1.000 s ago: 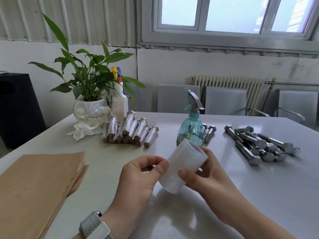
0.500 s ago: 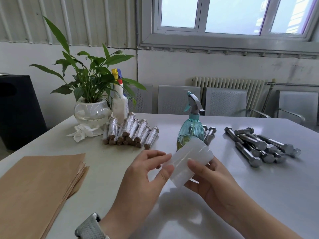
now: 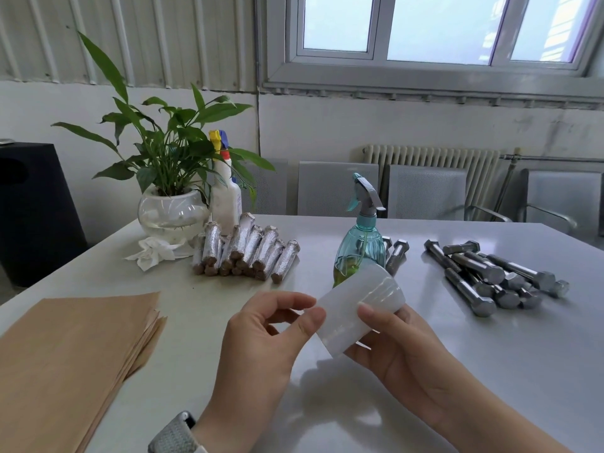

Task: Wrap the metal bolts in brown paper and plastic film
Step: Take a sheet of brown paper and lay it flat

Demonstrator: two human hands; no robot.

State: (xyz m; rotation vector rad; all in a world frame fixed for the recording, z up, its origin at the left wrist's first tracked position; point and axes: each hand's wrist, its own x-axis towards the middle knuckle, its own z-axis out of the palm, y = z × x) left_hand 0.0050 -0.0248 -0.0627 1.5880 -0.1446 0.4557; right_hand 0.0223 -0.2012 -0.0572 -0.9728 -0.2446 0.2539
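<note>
A white roll of plastic film [image 3: 356, 308] is held above the table in front of me. My right hand [image 3: 402, 348] grips it from below, thumb on its side. My left hand [image 3: 261, 335] pinches at the roll's near end with thumb and fingers. A stack of brown paper sheets [image 3: 68, 354] lies at the near left. Several bare metal bolts [image 3: 490, 276] lie in a pile at the right. Several wrapped bolts [image 3: 248, 250] lie in a row at the back, left of centre.
A teal spray bottle [image 3: 359, 243] stands just behind the roll, with two bolts [image 3: 397, 253] beside it. A potted plant in a glass bowl [image 3: 173, 210], a white bottle [image 3: 227, 197] and a crumpled tissue [image 3: 153, 253] sit at the back left. Chairs line the far edge.
The roll has tilted and shifted a little to the right in my right hand. My left fingers have slid along its near end.
</note>
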